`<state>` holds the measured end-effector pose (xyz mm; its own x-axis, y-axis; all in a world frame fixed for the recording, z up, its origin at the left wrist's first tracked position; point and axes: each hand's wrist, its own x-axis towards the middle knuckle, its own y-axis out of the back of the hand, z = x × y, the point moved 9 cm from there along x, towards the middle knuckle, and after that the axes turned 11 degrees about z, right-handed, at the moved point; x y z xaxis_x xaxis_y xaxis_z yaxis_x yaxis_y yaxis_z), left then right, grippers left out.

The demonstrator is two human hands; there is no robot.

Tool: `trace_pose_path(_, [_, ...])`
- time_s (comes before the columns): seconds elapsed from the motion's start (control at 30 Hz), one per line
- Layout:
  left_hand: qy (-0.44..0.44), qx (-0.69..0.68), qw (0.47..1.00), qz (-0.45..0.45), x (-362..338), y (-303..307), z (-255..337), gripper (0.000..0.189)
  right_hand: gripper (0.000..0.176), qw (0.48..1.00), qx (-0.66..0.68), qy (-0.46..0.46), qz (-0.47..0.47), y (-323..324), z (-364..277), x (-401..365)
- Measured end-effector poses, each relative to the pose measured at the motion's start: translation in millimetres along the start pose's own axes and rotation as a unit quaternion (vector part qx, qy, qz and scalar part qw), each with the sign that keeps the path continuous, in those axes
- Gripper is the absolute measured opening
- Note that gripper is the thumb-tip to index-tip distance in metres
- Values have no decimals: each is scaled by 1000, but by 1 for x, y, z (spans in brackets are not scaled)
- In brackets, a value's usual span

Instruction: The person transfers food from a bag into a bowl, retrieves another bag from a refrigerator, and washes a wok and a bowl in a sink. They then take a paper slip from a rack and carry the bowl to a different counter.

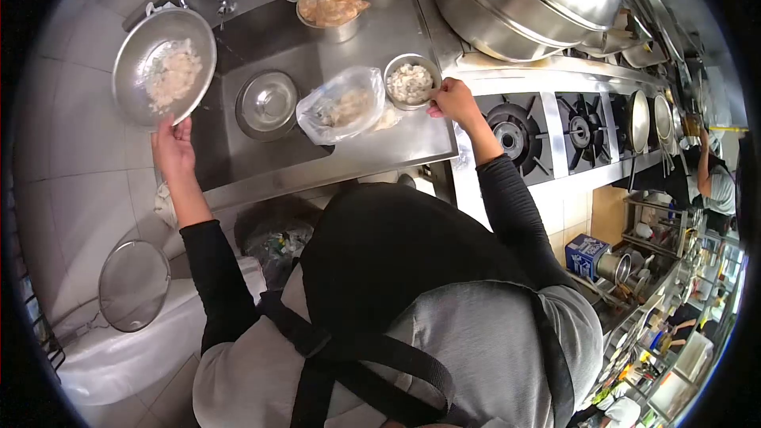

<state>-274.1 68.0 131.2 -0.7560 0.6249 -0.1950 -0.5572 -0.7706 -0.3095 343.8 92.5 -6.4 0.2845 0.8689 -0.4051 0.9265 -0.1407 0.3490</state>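
L hand [176,154] has fingers closed on rim of 1 big metal bowl [158,28] w/ pale food [173,78], over worktop's [404,147] L edge. R hand [456,103] pinches rim of 1 small bowl [412,59] w/ pale pieces [410,83], nr R edge. Btwn: plastic bag [357,83] nr small bowl; 3rd bowl [252,107] in sink [261,40].
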Motion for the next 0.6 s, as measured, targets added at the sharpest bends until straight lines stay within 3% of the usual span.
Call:
trace_pose_path(0.03, [-3, -2, 1000, 0, 14, 7, -5, 16, 22, 1000, 1, 3, -1, 3, -7, -3])
trace_pose_path(0.13, [182, -64, 980, -48, 63, 24, -85, 21, 24, 994, -106, 15, 11, 9, -16, -21])
trace_pose_path(0.2, [144, 29, 989, 18, 58, 35, -99, 19, 29, 943, -193, 213, 167, 32, -48, -25])
trace_pose_path(0.27, [129, 58, 990, 14, 42, 25, -102, 18, 26, 947, -181, 207, 167, 39, -44, -23])
trace_pose_path(0.33, [113, 79, 990, 12, 5, 3, -98, 17, 22, 940, -111, 261, 188, 45, -58, -21])
trace_pose_path(0.37, [98, 88, 991, -33, -28, -24, -82, 18, 16, 936, -82, 288, 186, 43, -75, -29])
trace_pose_path(0.47, [71, 102, 984, -131, -97, -92, -63, 23, 10, 939, 5, 328, 101, 23, -117, -29])
trace_pose_path(0.53, [83, 121, 970, -196, -121, -128, -79, 27, 12, 934, 57, 348, 58, 10, -156, -39])
trace_pose_path(0.6, [86, 110, 954, -264, -144, -159, -97, 27, 20, 921, 106, 373, -44, -10, -192, -48])
